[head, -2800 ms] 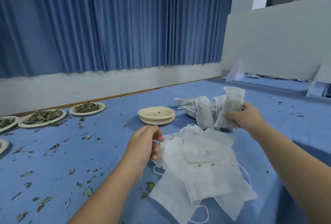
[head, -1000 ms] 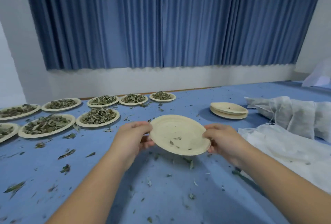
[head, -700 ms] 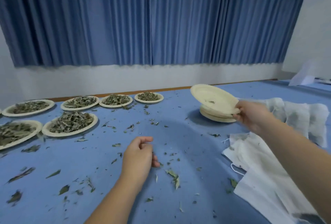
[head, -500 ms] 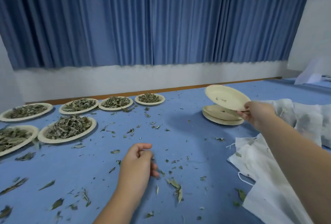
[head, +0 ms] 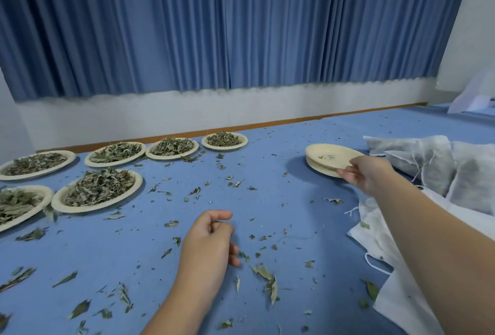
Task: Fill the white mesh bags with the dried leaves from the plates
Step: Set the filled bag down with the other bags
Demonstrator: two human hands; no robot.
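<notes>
The nearest plate of leaves [head: 97, 191] lay on the surface [head: 267, 200], left of and beyond the left grip [head: 207, 249], which was loosely curled and empty. The right grip [head: 367, 174], farther off, pinched an empty plate [head: 329, 156]; white bags [head: 396, 300] lay beneath that arm.
</notes>
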